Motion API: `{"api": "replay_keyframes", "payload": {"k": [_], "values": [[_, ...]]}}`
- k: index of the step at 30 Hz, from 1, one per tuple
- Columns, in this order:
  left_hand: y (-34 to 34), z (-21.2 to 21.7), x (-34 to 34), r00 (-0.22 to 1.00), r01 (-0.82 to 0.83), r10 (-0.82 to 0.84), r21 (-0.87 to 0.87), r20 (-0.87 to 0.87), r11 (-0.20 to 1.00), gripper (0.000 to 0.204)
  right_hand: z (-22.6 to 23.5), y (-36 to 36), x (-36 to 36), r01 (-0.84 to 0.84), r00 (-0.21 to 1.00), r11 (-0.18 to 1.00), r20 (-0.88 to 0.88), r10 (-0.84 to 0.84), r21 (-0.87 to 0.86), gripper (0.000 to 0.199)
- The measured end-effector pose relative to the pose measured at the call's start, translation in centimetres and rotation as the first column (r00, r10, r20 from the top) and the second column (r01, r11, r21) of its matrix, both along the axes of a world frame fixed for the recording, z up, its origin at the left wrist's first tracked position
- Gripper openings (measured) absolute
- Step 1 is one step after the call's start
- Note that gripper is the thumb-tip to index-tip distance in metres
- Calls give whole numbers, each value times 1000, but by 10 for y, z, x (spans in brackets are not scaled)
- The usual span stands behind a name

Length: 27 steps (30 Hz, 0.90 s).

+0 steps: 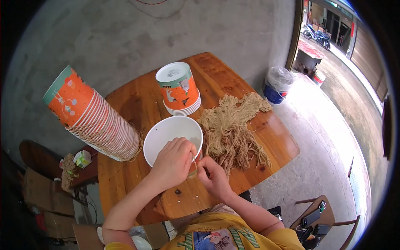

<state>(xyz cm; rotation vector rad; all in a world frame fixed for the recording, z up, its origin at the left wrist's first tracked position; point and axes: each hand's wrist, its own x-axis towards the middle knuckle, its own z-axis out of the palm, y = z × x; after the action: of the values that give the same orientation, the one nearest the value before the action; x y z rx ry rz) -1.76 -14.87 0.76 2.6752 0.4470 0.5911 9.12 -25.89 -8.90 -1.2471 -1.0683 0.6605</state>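
Note:
A white paper bucket (168, 130) stands upright on the wooden table (137, 102), its mouth facing me. My left hand (174, 160) grips its near rim with the fingers curled over the edge. My right hand (211, 175) sits just beside it, pinching a short tan cord (194, 163) at the rim between both hands. A heap of tan cords (233, 127) lies on the table to the right of the bucket.
A long leaning stack of orange paper buckets (93, 114) lies at the left. A short upside-down stack (179, 88) stands behind the white bucket. A plastic pail (277, 85) sits on the floor by the doorway, and a wooden chair (321, 216) is at lower right.

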Motion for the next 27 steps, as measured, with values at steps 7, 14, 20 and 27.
{"api": "replay_keyframes", "payload": {"k": [7, 14, 20, 27], "values": [[1, -4, -8, 1000, -4, -1, 181, 28, 983, 14, 8, 2, -13, -34, 999, 999, 23, 34, -12, 6], [-19, -24, -49, 868, -309, 250, 71, 429, 949, 17, 18, -29, -14, 75, 842, 994, 529, -106, 80, 15], [-76, -61, -60, 812, -19, 543, -922, 212, 388, 20, 23, -36, -18, 22, 763, 997, 643, -67, 78, 14], [-62, -56, -46, 867, 172, 483, -983, 123, -58, 25, 15, -37, -24, -5, 767, 989, 636, -90, 146, 15]]}}
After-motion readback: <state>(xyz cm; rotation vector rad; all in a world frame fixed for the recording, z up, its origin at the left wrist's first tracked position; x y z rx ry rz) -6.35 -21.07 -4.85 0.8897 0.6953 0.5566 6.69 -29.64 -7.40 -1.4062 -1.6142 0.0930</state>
